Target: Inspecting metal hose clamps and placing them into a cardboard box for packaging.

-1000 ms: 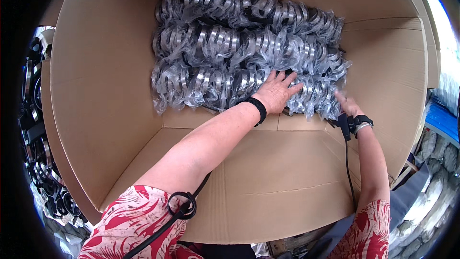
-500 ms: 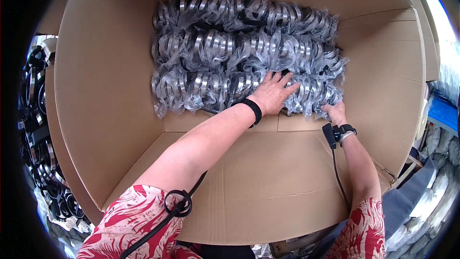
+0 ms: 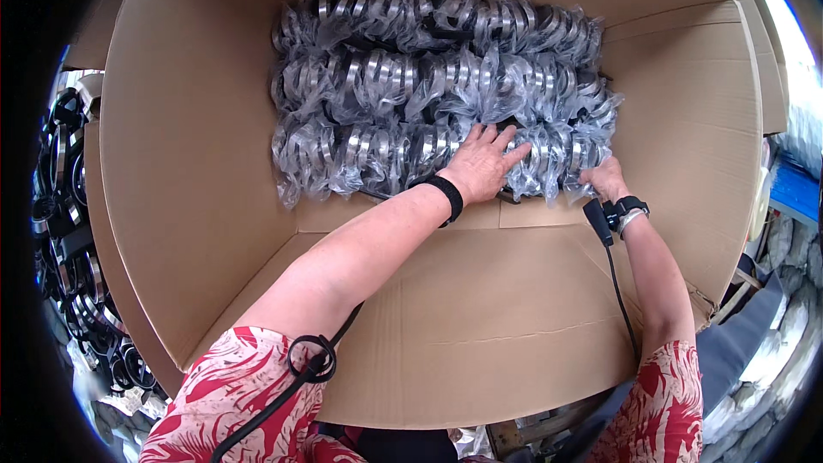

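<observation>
Three rows of round, silver-rimmed dark parts (image 3: pixel 377 77) in crinkled clear plastic bags fill the far side of a deep cardboard box (image 3: pixel 411 360). Their exact kind is hidden by the plastic. My left hand (image 3: pixel 482 163) lies with fingers spread on the nearest row, right of its middle. At that row's right end, my right hand (image 3: pixel 607 178) curls around a plastic-wrapped part (image 3: pixel 576 159), thumb against the near side. Its other fingers are mostly hidden. A black band circles each wrist; a small black device with a cable hangs at the right one.
Tall cardboard walls (image 3: pixel 189 146) stand around the rows. Outside on the left lie many unwrapped black parts with silver rims (image 3: pixel 77 283). Bagged grey items (image 3: pixel 763 386) and a blue object (image 3: pixel 795 191) are at the right. A black cable (image 3: pixel 274 403) runs along my left arm.
My right hand has shifted slightly up and to the right along the row's end. My left hand stays spread on the same row, barely moved.
</observation>
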Motion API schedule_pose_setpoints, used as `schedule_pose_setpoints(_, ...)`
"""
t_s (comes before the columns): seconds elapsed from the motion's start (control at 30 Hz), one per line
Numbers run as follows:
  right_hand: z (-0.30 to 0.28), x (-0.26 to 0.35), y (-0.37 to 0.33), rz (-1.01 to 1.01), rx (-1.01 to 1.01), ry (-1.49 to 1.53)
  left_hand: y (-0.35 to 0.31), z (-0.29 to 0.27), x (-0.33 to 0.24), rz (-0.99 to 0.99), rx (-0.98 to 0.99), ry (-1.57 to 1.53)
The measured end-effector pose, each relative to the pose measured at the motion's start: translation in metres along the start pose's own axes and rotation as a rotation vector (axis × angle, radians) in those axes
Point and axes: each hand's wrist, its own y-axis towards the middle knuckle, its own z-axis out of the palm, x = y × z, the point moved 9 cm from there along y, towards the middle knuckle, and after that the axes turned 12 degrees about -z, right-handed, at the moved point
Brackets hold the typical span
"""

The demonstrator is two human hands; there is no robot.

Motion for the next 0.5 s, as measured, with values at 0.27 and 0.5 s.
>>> schedule_pose_setpoints(0.27,0.006,-0.020,-0.003,0.136,-0.114,0.136,-0.006,0.002,0.004,0.008,-0.061,0.030)
schedule_pose_setpoints(0.5,0.000,-0.030,-0.004,0.142,-0.093,0.230,-0.052,0.010,-0.015,0.300,-0.037,0.310)
